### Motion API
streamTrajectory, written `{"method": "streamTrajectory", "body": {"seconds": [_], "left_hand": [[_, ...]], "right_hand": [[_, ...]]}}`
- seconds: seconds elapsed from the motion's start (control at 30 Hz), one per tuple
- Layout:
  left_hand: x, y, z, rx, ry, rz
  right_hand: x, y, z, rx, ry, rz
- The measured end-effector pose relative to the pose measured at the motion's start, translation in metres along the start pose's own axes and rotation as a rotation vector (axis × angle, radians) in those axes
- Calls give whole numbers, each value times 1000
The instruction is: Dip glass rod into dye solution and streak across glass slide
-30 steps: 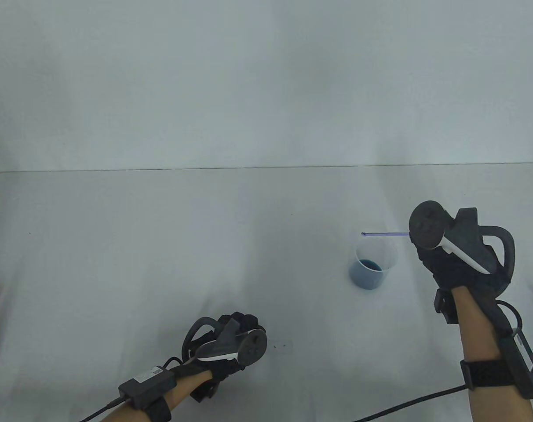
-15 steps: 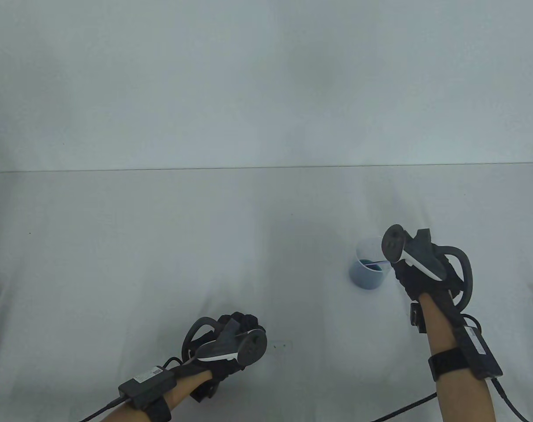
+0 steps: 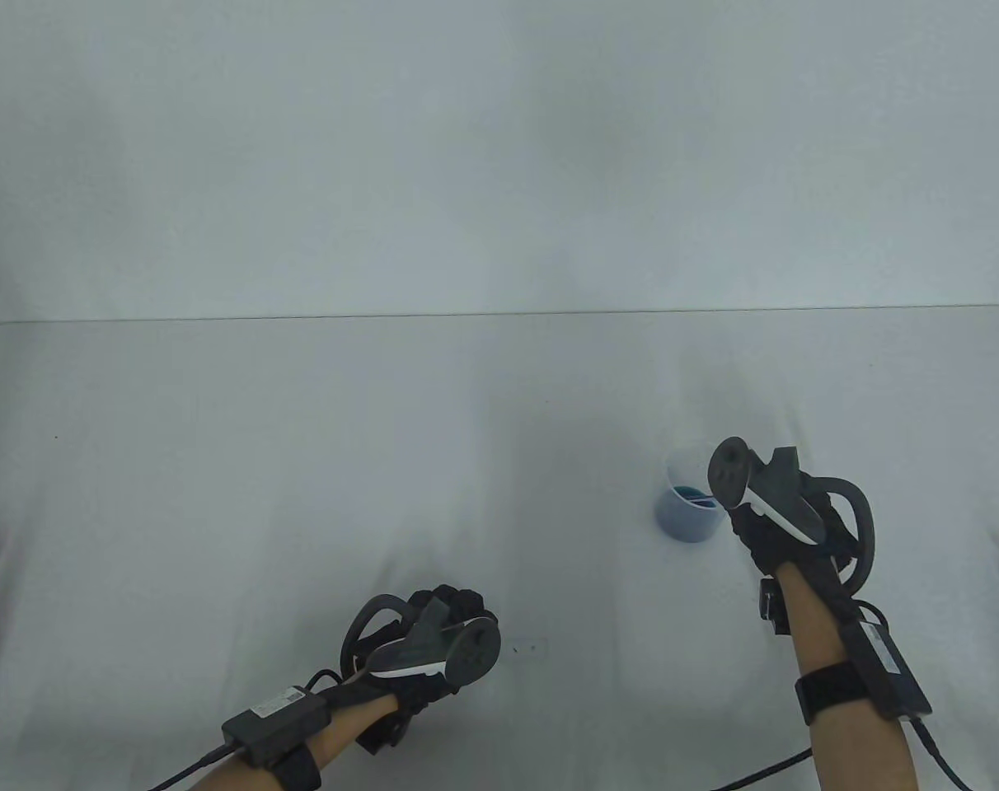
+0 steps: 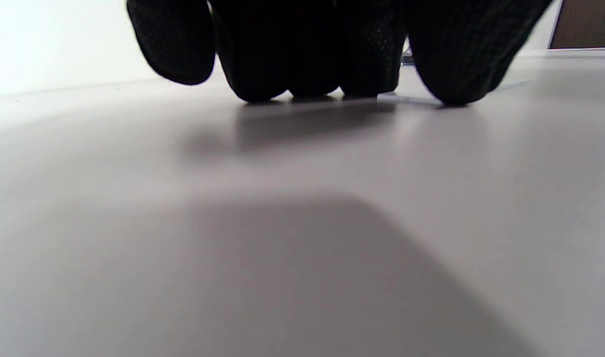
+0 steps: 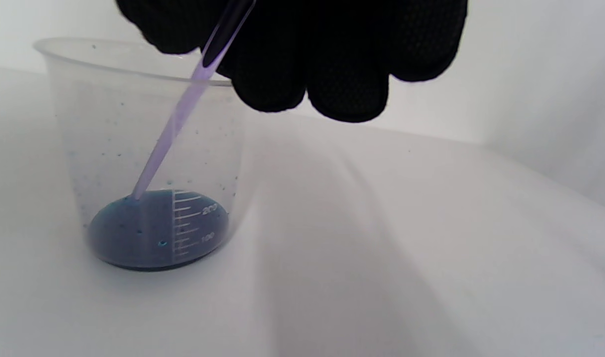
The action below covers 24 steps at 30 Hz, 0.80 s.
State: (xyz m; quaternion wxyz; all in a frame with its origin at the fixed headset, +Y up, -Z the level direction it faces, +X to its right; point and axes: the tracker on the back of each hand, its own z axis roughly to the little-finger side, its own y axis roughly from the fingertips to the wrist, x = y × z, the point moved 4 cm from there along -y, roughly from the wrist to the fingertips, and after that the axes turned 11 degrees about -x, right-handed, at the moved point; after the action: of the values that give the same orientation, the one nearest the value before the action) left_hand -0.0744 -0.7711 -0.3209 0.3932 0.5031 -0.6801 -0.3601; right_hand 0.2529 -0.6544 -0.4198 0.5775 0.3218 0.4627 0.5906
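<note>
A clear plastic measuring cup (image 3: pixel 687 512) with dark blue dye (image 3: pixel 694 496) in its bottom stands right of centre. My right hand (image 3: pixel 743 515) pinches a thin glass rod (image 5: pixel 176 124) that slants down into the cup (image 5: pixel 134 148). The rod's tip is in the dye (image 5: pixel 156 230). My left hand (image 3: pixel 454 610) rests low on the table at the front. Its fingertips (image 4: pixel 307 74) press down at the end of a faint, flat glass slide (image 3: pixel 526 648), whose thin edge (image 4: pixel 416 101) shows under them.
The white table (image 3: pixel 302 461) ends at a back edge against a pale wall. Black cables trail from both wrists towards the front edge.
My right hand has come down and towards the cup. The rod, held level above the rim a second ago, now slants into the dye. The left hand has not moved.
</note>
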Motion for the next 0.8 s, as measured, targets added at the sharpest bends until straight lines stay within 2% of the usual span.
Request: {"method": "streamTrajectory", "body": {"seconds": [0.1, 0.23, 0.3, 0.4, 0.53, 0.6, 0.7, 0.8], "left_hand": [[0, -1, 0, -3, 8, 11], [-5, -1, 8, -8, 48, 46], [-26, 3, 21, -33, 104, -12], [-69, 18, 46, -80, 204, -144], [-116, 47, 76, -127, 195, -320], [-127, 59, 87, -145, 186, -367], [-132, 73, 97, -152, 195, -416], [-123, 79, 102, -150, 203, -415]], "right_hand": [[12, 4, 5, -5, -33, -14], [45, 27, 1, 58, -75, 75], [64, 49, -5, 136, -141, 152], [76, 81, -14, 264, -282, 207], [71, 113, -31, 392, -355, 234], [64, 124, -40, 441, -345, 236], [49, 136, -52, 493, -328, 237], [31, 139, -59, 510, -297, 228]]}}
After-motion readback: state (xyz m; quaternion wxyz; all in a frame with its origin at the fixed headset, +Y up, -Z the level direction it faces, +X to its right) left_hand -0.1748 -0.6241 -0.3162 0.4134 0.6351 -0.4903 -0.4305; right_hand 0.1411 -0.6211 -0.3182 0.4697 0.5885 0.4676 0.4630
